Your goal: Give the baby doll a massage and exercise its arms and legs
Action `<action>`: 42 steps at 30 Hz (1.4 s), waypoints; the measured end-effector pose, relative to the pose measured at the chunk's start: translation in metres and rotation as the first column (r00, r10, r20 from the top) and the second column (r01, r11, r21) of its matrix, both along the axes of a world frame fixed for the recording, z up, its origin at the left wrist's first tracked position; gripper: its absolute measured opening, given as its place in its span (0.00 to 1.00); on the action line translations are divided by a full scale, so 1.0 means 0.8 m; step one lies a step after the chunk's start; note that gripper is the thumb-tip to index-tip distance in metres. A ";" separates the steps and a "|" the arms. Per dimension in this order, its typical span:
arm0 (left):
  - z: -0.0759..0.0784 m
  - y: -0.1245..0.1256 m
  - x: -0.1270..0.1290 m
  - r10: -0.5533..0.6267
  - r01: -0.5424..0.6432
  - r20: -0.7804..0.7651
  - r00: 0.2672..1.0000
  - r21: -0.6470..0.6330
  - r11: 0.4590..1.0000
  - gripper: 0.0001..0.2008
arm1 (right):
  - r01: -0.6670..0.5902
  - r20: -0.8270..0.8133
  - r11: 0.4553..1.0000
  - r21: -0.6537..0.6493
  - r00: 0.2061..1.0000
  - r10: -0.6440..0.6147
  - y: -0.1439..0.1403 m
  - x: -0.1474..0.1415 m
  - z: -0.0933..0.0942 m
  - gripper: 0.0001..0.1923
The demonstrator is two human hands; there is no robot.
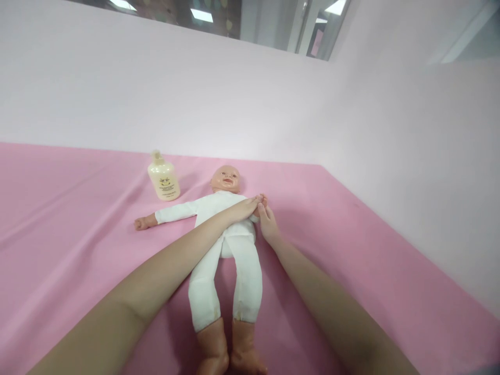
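A baby doll (pixel 247 260) in a white cloth body lies on its back, head away from me and feet toward me. My left hand (pixel 249 207) reaches across its chest to the doll's hand (pixel 264 198) on the right side. My right hand (pixel 267 221) meets it there from the right, thumb up against the doll's hand. Both of my hands are closed around that small hand, which is mostly hidden between them. The doll's other arm (pixel 176 212) stretches out to the left, untouched.
A pale yellow pump bottle (pixel 164 179) stands left of the doll's head. Under everything spreads a pink cloth (pixel 97 250) with some creases. A white wall (pixel 175 88) rises behind and along the right, with a window or mirror (pixel 265 26) above.
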State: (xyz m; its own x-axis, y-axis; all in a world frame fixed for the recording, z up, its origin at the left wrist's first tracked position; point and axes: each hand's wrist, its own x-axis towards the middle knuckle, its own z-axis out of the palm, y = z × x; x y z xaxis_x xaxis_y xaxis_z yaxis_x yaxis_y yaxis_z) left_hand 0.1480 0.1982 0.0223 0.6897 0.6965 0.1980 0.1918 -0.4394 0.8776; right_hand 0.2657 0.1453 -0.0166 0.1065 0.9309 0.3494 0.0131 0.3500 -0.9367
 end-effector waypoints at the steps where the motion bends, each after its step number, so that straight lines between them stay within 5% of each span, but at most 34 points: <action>1: 0.000 0.000 0.000 0.002 -0.002 -0.003 1.000 -0.003 1.000 0.27 | -0.003 -0.001 1.000 0.002 1.000 0.003 0.000 0.000 0.000 0.30; 42: -0.002 0.000 -0.001 -0.009 0.009 0.015 1.000 -0.004 1.000 0.26 | 0.012 0.011 1.000 -0.006 1.000 -0.012 0.000 -0.001 0.001 0.34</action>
State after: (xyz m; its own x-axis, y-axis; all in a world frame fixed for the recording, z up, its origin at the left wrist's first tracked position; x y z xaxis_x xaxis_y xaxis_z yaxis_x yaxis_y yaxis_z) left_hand 0.1473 0.1980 0.0209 0.6928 0.6912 0.2055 0.1752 -0.4377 0.8819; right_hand 0.2651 0.1457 -0.0156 0.1133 0.9318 0.3447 0.0276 0.3439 -0.9386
